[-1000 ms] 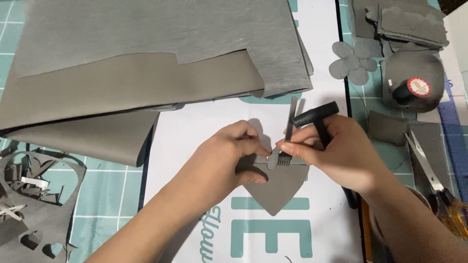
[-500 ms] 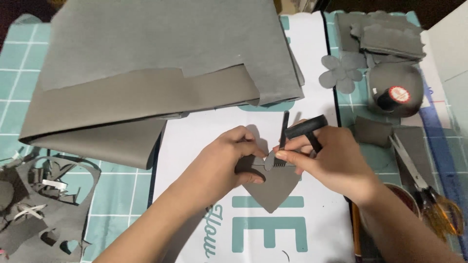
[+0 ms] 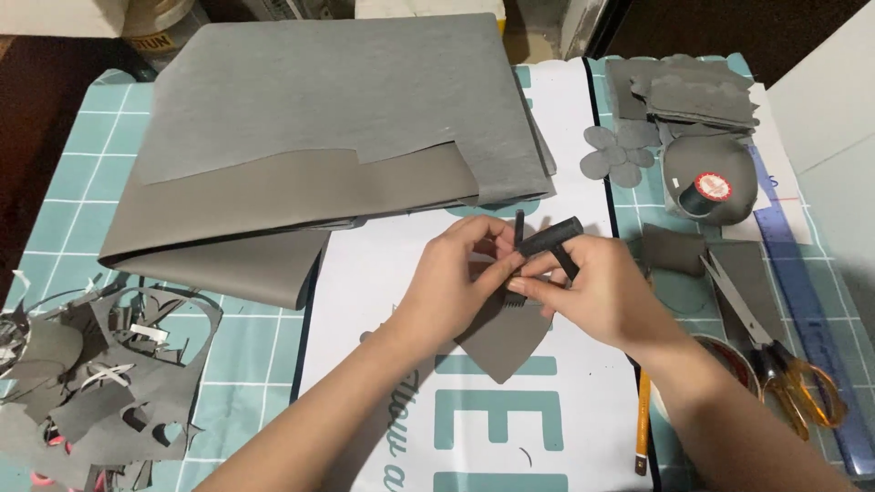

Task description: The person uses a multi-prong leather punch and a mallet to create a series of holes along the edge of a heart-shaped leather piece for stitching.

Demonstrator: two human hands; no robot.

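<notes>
Both hands meet mid-table: left hand (image 3: 460,273) pinches the top of a grey pointed cutout (image 3: 504,342), right hand (image 3: 602,292) grips a black T-shaped tool (image 3: 551,239) against it. They work over a white printed sheet (image 3: 383,273) on a teal grid mat (image 3: 82,173), with folded grey sheets (image 3: 319,118) behind, scraps (image 3: 100,364) at left and scissors (image 3: 775,342) at right.
</notes>
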